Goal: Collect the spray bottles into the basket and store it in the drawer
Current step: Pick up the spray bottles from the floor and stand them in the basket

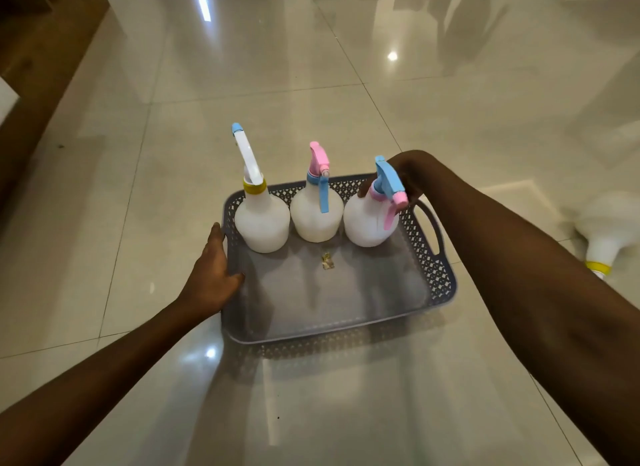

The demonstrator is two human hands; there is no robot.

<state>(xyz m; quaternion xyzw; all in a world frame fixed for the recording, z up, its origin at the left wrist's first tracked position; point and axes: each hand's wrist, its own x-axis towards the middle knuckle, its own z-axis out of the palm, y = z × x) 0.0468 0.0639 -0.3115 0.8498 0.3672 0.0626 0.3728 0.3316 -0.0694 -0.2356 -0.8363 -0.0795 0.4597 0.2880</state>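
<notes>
A grey perforated basket sits on the glossy tiled floor. Three white spray bottles stand upright along its far side: one with a white nozzle and yellow collar, one with a pink head and blue trigger, one with a blue head and pink trigger. My left hand grips the basket's left rim, thumb inside. Behind the blue-headed bottle's neck, my right hand is curled, partly hidden by the bottle; whether it touches the neck or the rim is unclear. Another white bottle with a yellow collar lies on the floor at the right edge.
A small scrap lies on the basket's floor. Dark wooden furniture runs along the left edge. Shiny beige tiles surround the basket on all sides.
</notes>
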